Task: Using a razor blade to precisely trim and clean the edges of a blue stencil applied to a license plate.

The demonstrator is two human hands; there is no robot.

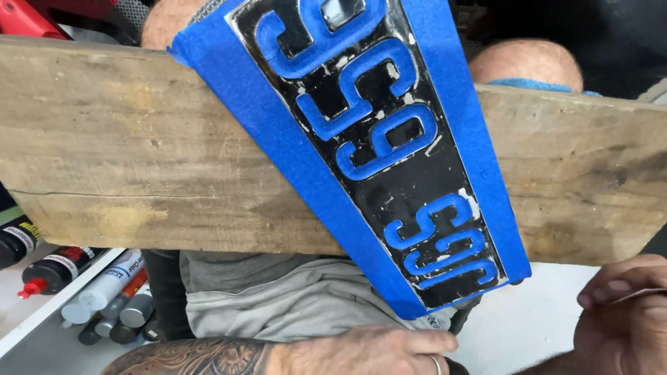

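— What's the setting?
— Weathered wooden plank (pixel 125 153) lying across the person's lap, with a pale floor beneath and a cluster of tubes and cans (pixel 104 292) at lower left.

— And the thing being worked on?
— A long black plate (pixel 389 153) laid slantwise across the plank, its near end overhanging toward the person. Its border is wrapped in blue masking tape (pixel 278 139), and the raised characters are covered in blue too. The black ground is glossy, chipped in places, with pale flecks showing.

— The hands?
— Well apart. The left hand (pixel 368 347), ringed, rests flat just below the plate's near end, fingers extended, gripping nothing. The right hand (pixel 625 312), at lower right, pinches a thin pale blade-like piece (pixel 639 295) between fingertips, clear of the plate.
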